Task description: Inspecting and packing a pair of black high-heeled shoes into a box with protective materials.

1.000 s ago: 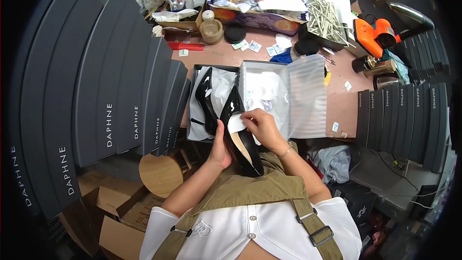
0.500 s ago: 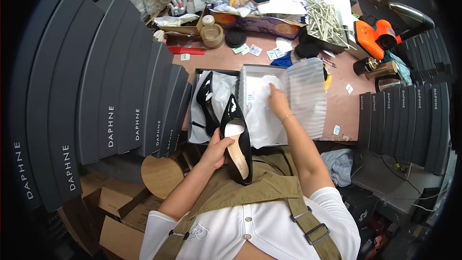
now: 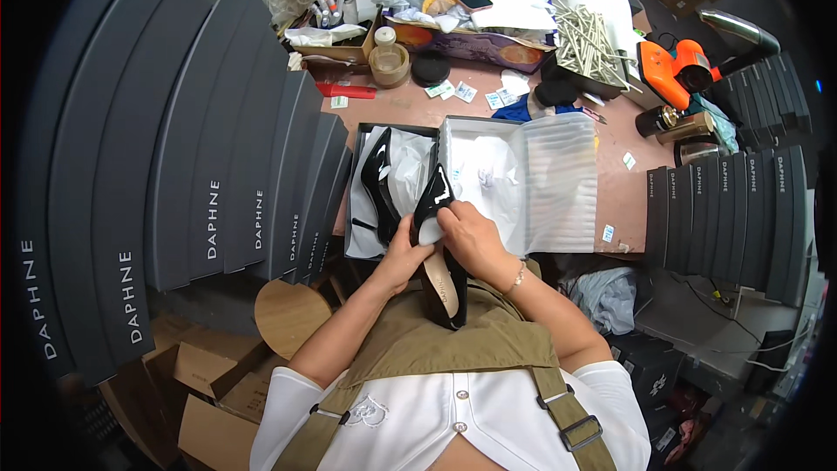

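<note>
Since half a second ago, our right hand (image 3: 471,240) has come back from the tissue in the lid (image 3: 523,179) and now rests on the shoe (image 3: 438,249) again. Our left hand (image 3: 403,257) has stayed under it.

We hold the shoe, a glossy black pump, between both hands, just in front of our chest and at the near edge of the box (image 3: 384,187). Its pointed toe aims away from us, over the seam between box and lid; its tan insole faces up and its heel points back toward our apron (image 3: 453,340). Our left fingers are curled around the shoe's left side, gripping it. Our right fingers are bent over the toe opening, pressing on something pale there, perhaps a wad of paper, though we cannot tell for sure.

The second shoe (image 3: 377,183) lies in the box on white tissue, toe away from us. The lid sits open just to the right, touching the box, lined with white tissue. Stacks of dark boxes (image 3: 218,166) stand to our left, and more (image 3: 724,201) to our right.
</note>
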The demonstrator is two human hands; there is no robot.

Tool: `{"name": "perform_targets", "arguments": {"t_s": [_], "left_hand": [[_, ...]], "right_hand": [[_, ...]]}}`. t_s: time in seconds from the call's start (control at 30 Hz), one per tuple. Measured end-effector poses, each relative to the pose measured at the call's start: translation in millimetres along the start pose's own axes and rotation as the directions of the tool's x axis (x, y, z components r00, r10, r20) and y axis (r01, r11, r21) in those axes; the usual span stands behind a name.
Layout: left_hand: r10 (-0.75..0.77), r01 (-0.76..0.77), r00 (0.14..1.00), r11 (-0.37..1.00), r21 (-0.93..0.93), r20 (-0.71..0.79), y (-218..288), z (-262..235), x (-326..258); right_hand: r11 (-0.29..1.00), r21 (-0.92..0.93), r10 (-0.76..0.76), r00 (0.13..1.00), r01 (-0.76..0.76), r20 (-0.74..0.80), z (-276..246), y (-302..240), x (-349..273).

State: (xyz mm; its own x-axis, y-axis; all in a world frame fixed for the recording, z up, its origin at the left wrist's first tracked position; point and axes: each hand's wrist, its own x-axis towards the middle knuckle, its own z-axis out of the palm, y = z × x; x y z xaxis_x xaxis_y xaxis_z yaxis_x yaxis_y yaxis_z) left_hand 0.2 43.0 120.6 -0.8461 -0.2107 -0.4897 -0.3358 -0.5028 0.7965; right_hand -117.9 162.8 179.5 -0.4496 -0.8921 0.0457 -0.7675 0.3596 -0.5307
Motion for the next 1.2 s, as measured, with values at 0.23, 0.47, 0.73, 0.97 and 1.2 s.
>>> {"name": "perform_targets", "arguments": {"t_s": [0.23, 0.47, 0.73, 0.97, 1.2], "left_hand": [[-0.061, 0.061, 0.998, 0.996, -0.061, 0.004, 15, 3, -14], [-0.117, 0.121, 0.992, 0.984, -0.13, 0.04, -6, 9, -7], [-0.175, 0.17, 0.984, 0.966, -0.193, -0.01, 19, 10, -5], [-0.109, 0.105, 0.994, 0.983, -0.148, -0.02, 11, 2, 1], [-0.084, 0.082, 0.996, 0.994, -0.067, -0.032, 2, 11, 3]], "right_hand": [[0.938, -0.346, -0.075, 0.984, 0.015, -0.16, 27, -5, 23], [0.922, -0.37, -0.132, 0.991, 0.116, -0.019, 39, 14, 40], [0.896, 0.251, 0.373, 0.928, -0.366, 0.023, 13, 127, 35], [0.897, 0.22, 0.423, 0.89, -0.384, -0.172, 37, 141, 6], [0.891, 0.024, 0.454, 0.888, -0.454, -0.073, 83, 158, 8]]}}
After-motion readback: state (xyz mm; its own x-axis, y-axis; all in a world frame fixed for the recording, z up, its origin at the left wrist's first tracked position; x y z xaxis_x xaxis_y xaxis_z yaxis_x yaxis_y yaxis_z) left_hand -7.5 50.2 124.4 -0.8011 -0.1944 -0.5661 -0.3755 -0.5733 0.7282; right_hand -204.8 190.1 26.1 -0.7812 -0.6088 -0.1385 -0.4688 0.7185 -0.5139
